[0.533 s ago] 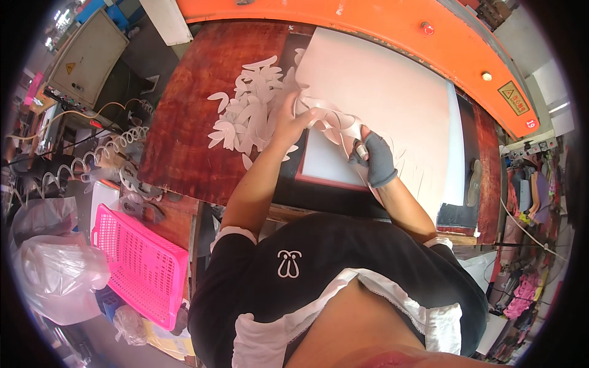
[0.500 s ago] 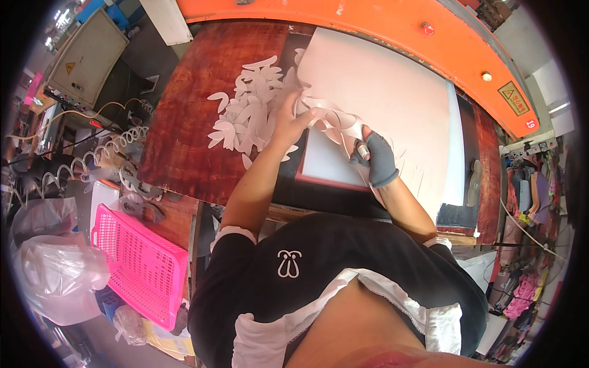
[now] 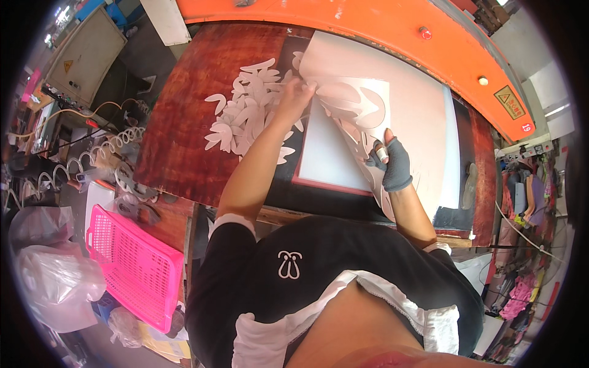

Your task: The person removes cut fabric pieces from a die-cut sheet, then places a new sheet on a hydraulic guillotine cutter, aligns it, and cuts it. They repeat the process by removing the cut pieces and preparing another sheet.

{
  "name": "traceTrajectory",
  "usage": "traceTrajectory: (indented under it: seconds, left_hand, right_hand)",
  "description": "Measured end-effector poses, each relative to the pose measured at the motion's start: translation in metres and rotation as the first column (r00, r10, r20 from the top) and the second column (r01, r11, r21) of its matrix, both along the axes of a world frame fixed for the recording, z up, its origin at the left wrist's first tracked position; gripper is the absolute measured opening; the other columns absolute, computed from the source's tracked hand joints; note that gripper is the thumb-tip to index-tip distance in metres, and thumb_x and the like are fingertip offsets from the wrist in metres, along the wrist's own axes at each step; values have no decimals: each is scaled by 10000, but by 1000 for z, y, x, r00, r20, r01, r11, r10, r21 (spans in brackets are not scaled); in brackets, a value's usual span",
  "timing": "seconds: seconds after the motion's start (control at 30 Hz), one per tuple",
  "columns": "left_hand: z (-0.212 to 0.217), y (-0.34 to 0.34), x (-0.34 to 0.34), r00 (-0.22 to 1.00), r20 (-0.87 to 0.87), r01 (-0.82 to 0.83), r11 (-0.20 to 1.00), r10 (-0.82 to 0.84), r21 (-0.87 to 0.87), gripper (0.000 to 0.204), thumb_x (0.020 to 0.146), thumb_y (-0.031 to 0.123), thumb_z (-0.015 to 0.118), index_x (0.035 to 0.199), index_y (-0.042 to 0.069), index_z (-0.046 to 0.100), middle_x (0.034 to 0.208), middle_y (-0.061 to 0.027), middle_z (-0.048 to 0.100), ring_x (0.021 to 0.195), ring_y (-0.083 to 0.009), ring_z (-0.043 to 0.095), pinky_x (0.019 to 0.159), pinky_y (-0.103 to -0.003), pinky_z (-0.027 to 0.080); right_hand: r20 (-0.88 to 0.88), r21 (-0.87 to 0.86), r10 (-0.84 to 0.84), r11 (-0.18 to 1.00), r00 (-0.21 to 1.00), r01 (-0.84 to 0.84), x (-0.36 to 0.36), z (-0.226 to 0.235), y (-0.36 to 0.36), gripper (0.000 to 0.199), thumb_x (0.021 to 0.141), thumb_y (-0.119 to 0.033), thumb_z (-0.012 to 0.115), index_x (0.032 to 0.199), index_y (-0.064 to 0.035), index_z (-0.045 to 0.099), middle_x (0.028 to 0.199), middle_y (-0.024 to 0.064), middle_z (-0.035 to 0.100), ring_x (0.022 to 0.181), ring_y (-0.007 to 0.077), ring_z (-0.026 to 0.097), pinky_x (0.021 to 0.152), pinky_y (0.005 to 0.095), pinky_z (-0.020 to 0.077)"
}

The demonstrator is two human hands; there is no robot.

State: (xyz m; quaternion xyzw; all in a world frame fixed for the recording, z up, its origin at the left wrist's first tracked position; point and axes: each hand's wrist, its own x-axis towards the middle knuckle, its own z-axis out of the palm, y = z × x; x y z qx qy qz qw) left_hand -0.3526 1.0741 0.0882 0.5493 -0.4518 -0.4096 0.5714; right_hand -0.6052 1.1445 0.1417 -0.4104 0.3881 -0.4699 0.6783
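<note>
My right hand [image 3: 396, 164], in a grey fingerless glove, is closed on the lifted edge of a pale pinkish sheet [image 3: 423, 104]. The raised part of the sheet curls back and shows curved cut outlines and openings. My bare left hand [image 3: 297, 97] is between the sheet's left corner and a heap of pale, petal-shaped cut pieces [image 3: 242, 116]. Motion smears its fingers, so I cannot tell whether they grip anything. Beneath the lifted sheet shows a white board [image 3: 328, 153] with a reddish edge.
The heap lies on a reddish-brown wooden table [image 3: 178, 116]. An orange machine beam [image 3: 368, 27] with a red button spans the far side. At lower left stands a pink plastic basket [image 3: 138, 270] beside clear plastic bags [image 3: 58, 282]. A coiled hose [image 3: 92, 150] hangs at left.
My right hand has shifted slightly right, and the sheet it holds is spread wider, showing its cut shapes. My left hand has moved up a little, away from the strips it was touching.
</note>
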Motion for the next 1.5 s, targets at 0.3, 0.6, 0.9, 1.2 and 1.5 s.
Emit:
traceTrajectory:
  seconds: [0.3, 0.6, 0.9, 1.2, 1.5]
  left_hand:
    - [-19, 18, 16, 911, 341, -203, 971, 234, -125, 338, 908, 322, 490, 970, -3, 561, 942, -174, 602, 949, -273, 574, 821, -393, 440]
    - [14, 22, -56, 957, -237, 204, 970, -169, 132, 425, 835, 323, 593, 1108, 7, 511, 921, -101, 591, 898, -225, 568, 800, -355, 458]
    - [0, 51, -48, 849, -482, 272, 961, -215, 52, 348, 906, 238, 544, 1176, 53, 428, 1030, -76, 520, 827, -184, 558, 732, -369, 492]
    - [5, 40, -49, 771, -571, 394, 915, -280, 84, 259, 889, 280, 569, 1018, 80, 468, 887, -42, 554, 709, -147, 546, 689, -371, 499]
    - [-25, 55, -29, 989, 132, -85, 989, 69, 119, 512, 747, 126, 646, 1179, -26, 420, 1142, -163, 503, 1030, -238, 532, 787, -340, 483]
  right_hand:
    - [213, 10, -62, 998, 975, 61, -30, 18, -10, 383, 957, -376, 389, 664, -131, 407, 507, -24, 336, 445, 127, 351, 579, 356, 472]
    - [-146, -51, -3, 999, 989, -5, 22, -7, 26, 358, 902, -401, 509, 753, -77, 532, 522, -15, 418, 488, 79, 381, 494, 208, 312]
    - [115, 74, -68, 995, 991, 60, 0, 17, 0, 359, 909, -388, 483, 686, -108, 481, 512, -12, 384, 494, 121, 413, 582, 323, 475]
    - [-156, -62, -95, 994, 983, 87, 15, 10, 18, 394, 899, -420, 501, 762, -52, 541, 515, -4, 408, 497, 119, 443, 505, 260, 412]
    - [95, 47, -209, 978, 973, 205, -18, 33, -1, 416, 955, -374, 402, 605, -150, 382, 476, -37, 327, 409, 111, 324, 488, 237, 417]
